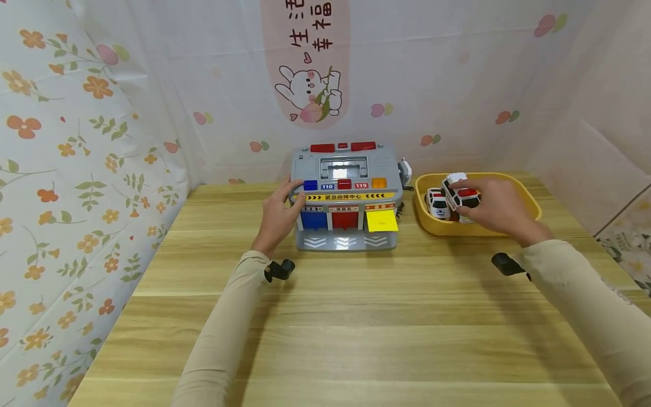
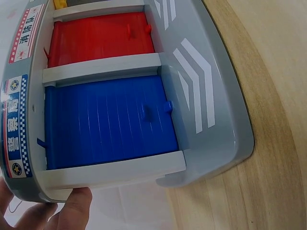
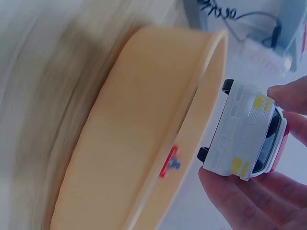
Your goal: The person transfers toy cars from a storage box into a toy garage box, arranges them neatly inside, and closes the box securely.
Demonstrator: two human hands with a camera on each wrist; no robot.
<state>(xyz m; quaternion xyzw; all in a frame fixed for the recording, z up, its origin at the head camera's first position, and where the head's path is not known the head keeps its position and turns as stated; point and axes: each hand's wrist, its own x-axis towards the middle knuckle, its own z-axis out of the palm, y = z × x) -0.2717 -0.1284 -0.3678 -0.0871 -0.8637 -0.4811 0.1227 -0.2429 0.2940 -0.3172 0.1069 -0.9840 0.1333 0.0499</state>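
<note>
A grey toy garage point(image 1: 343, 169) stands at the back of the table, its blue door point(image 2: 110, 120) and red door point(image 2: 103, 38) down and its yellow door point(image 1: 381, 221) tilted outward. My left hand point(image 1: 278, 217) holds the garage's left side, thumb near the front corner; its fingertips show at the lower left in the left wrist view. In my right hand point(image 1: 500, 208) a white toy car point(image 3: 244, 129) with a red top is pinched between thumb and fingers, over the yellow basket point(image 1: 529, 203). Another small white car point(image 1: 438, 204) lies inside the basket at its left.
A white piece point(image 1: 405, 171) is attached at the garage's right side, with a dark coiled cord point(image 1: 399, 211) beside the basket. Floral cloth hangs behind and to the left of the wooden table point(image 1: 346, 339).
</note>
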